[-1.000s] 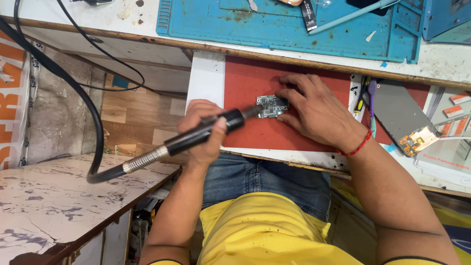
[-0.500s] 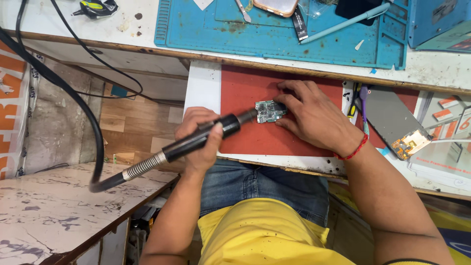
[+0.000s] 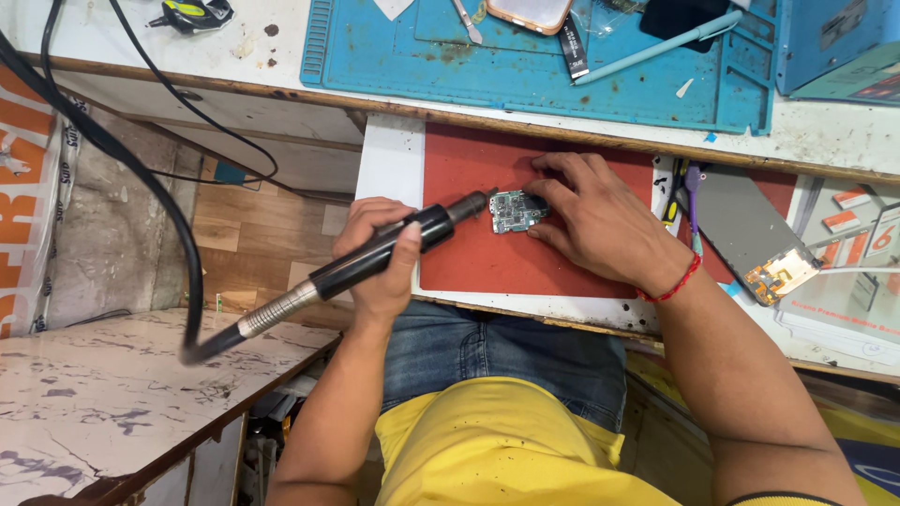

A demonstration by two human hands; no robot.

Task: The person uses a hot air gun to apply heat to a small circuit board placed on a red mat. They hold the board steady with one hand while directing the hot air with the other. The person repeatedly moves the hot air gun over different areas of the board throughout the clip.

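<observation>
My left hand (image 3: 380,258) grips a black hot-air wand (image 3: 394,251) with a metal nozzle that points at a small green circuit board (image 3: 513,212). The board lies on a red mat (image 3: 487,253) on a pull-out shelf. My right hand (image 3: 595,220) rests on the mat and pins the board's right edge with its fingertips. A red thread circles that wrist. The wand's thick black hose (image 3: 141,178) loops away to the left.
A blue work mat (image 3: 525,66) on the bench above carries tweezers (image 3: 466,21), a phone (image 3: 530,11) and a light-blue pen (image 3: 656,47). A dismantled phone frame (image 3: 750,234) and screwdrivers (image 3: 689,201) lie right of the red mat. A marble-patterned table (image 3: 103,394) stands at lower left.
The view has shifted slightly; both hands stay on the board and the wand, with the nozzle still at the board's left edge.
</observation>
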